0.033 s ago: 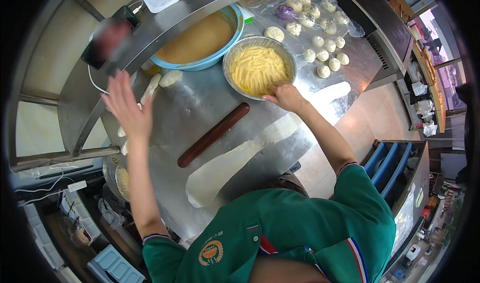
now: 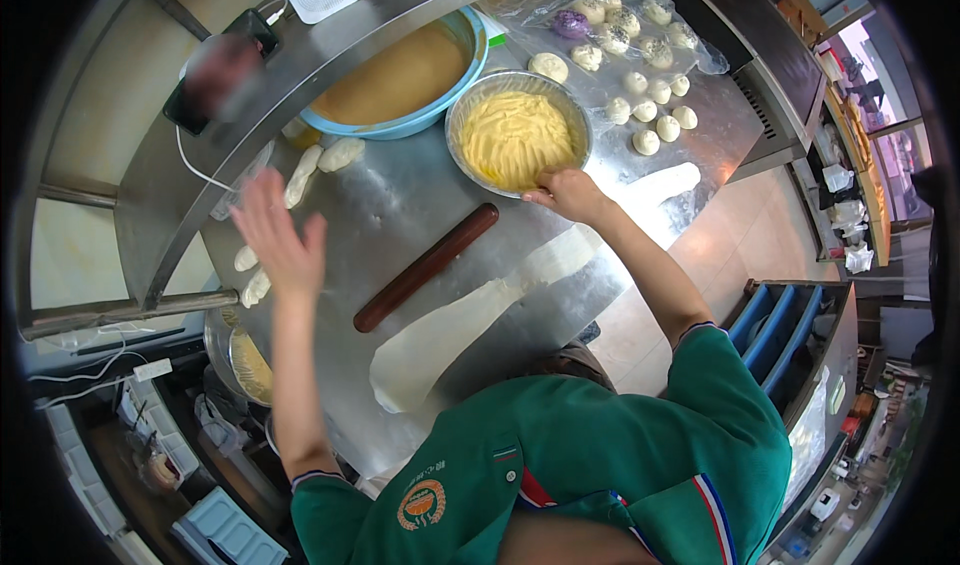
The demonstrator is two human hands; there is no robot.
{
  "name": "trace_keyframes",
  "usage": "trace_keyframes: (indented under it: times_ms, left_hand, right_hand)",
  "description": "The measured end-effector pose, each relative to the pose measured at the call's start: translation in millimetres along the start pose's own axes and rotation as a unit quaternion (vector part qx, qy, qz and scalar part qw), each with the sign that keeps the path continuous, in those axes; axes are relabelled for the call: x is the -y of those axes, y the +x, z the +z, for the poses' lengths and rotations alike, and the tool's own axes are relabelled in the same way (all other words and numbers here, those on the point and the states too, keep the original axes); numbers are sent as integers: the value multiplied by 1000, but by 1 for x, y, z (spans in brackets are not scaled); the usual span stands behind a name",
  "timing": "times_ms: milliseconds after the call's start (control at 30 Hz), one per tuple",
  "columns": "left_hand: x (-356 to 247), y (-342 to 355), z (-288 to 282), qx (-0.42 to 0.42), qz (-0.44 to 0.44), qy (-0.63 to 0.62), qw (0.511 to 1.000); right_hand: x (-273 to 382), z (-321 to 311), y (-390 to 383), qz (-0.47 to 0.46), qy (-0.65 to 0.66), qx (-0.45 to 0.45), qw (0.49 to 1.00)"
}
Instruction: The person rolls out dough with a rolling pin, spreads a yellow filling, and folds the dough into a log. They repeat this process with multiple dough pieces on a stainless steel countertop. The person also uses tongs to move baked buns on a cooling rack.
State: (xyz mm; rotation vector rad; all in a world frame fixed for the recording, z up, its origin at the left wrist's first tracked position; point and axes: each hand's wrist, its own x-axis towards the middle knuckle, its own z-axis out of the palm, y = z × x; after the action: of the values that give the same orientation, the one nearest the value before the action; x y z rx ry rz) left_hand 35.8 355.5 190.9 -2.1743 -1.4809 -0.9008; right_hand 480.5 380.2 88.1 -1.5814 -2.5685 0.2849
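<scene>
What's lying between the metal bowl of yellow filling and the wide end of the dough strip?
In the head view, a brown rolling pin lies between the metal bowl and the dough strip's wide end.

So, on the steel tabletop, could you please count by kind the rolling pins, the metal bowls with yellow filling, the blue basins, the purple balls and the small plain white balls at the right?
Rolling pin: 1
Metal bowl with yellow filling: 1
Blue basin: 1
Purple ball: 1
Small white balls: 8
Total: 12
</scene>
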Motion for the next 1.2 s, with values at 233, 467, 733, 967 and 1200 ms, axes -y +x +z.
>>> trace_keyframes:
  times_ms: [233,467,733,967,1200]
  left_hand:
    - [-121,-255,-13,295,-190,-100,931]
    - [-118,-309,-28,220,-316,-157,910]
    - [-142,-366,-74,238,-378,-10,895]
    - [-137,-368,-69,178,-364,-52,913]
    - [-141,-348,-58,161,-452,-45,876]
  right_hand:
    - [2,13,-2,-23,73,-10,997]
    - [113,48,-29,34,447,-128,885]
    - [300,136,-94,-457,228,130,850]
    - [292,131,-80,-331,182,55,924]
    - [280,173,-103,-464,267,118,836]
